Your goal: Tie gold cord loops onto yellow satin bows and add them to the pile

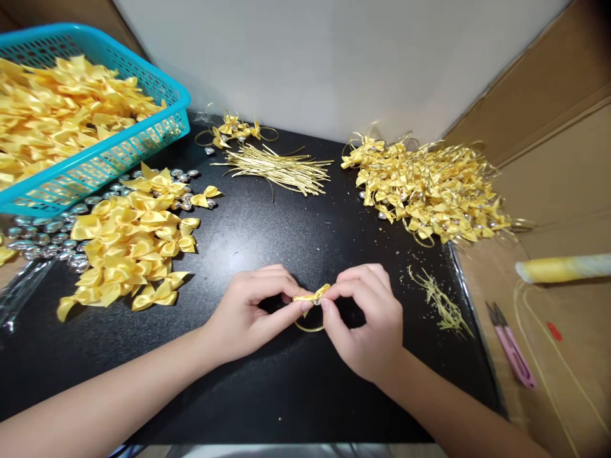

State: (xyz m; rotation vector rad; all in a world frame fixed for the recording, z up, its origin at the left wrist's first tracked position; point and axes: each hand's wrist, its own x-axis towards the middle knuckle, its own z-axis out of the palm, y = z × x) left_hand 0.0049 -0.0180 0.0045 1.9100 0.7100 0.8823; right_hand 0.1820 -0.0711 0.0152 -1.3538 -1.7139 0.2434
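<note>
Over the front middle of the black table (229,394), a small yellow ribbon bow (312,297) is pinched between both hands. My left hand (255,308) is closed on the bow's left side, thumb and forefinger together. On its right side my right hand (370,318) grips it the same way. A loop of gold cord (309,329) hangs below the bow, between the hands. The fingertips hide part of the bow, and I cannot make out how the cord is fastened.
Loose yellow bows (138,248) and silver beads (42,235) lie at left, near a blue basket (181,102) full of bows. Gold cord pieces (281,168) lie at the back. Corded bows (424,184), cord scraps (442,302) and pink snips (513,353) are at right.
</note>
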